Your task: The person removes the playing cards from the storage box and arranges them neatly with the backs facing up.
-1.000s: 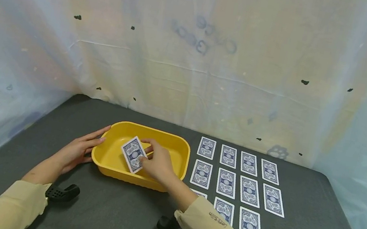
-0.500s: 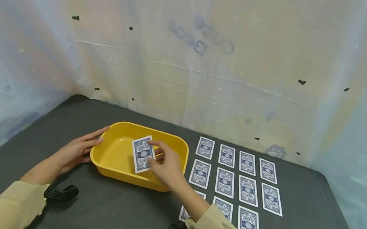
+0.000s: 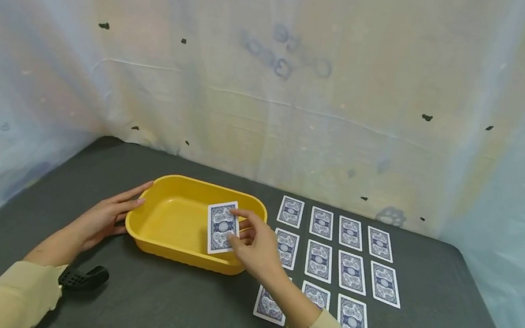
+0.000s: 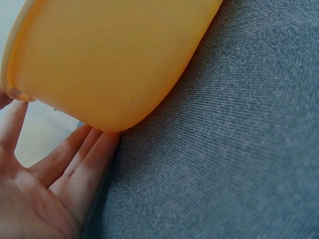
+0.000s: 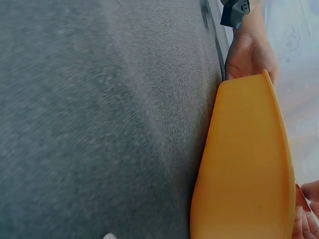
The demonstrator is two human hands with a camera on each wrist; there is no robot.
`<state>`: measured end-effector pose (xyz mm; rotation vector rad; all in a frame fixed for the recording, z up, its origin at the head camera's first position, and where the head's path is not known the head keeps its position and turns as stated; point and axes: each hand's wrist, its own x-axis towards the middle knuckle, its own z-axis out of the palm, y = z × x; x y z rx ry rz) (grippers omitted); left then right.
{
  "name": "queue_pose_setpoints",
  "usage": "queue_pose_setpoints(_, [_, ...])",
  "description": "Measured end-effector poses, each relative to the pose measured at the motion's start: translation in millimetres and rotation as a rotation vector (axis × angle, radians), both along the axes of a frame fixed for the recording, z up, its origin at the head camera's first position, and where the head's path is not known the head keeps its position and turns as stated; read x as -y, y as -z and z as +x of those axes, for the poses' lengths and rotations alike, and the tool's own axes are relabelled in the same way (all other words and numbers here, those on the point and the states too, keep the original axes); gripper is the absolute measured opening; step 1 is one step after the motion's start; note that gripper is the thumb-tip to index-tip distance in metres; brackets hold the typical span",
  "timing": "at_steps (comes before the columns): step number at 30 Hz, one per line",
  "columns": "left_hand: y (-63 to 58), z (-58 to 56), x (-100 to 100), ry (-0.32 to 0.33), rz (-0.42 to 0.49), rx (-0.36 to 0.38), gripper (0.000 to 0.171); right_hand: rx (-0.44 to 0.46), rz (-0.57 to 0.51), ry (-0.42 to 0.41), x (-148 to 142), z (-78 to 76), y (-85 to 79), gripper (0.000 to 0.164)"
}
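Observation:
A yellow plastic basin (image 3: pixel 167 223) stands on the dark cloth-covered table. In my right hand (image 3: pixel 258 248) a playing card (image 3: pixel 219 231) is pinched between thumb and fingers, tilted above the basin's right part, its blue patterned back showing. My left hand (image 3: pixel 99 220) rests against the basin's left end. Seen from the left wrist, the left hand's (image 4: pixel 50 184) fairly straight fingers touch the basin's outer wall (image 4: pixel 109 59) and rim. The right wrist view shows the basin's side (image 5: pixel 244 159), the left hand (image 5: pixel 246 55) beyond it and part of the right fingers (image 5: pixel 306 214).
Face-down cards (image 3: pixel 319 261) lie in rows right of the basin, several in all. The right forearm (image 3: pixel 293 301) partly covers the nearest row. Pale plastic sheeting (image 3: pixel 278 73) hangs behind and beside the table. Dark wrist devices (image 3: pixel 84 277) sit under both cuffs.
My right hand has carried the card rightward across the basin, and the card has turned more upright. The left hand stays at the basin's left end. The view has shifted slightly.

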<state>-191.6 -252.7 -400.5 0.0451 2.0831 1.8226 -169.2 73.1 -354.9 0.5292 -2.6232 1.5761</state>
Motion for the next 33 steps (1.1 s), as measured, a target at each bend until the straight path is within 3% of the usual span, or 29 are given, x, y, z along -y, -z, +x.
queue_pose_setpoints(7, [0.8,-0.2,1,0.009,0.011,-0.007,0.067,-0.007,-0.049,0.022,-12,3.5,0.3,0.038])
queue_pose_setpoints(24, [-1.3,0.8,1,0.005,0.003,0.007,0.066,0.082,-0.141,0.122,-54,17.9,4.5,0.039])
queue_pose_setpoints(33, [-1.7,0.2,1,-0.001,0.002,0.014,0.068,0.098,-0.12,0.137,-74,23.1,7.6,0.039])
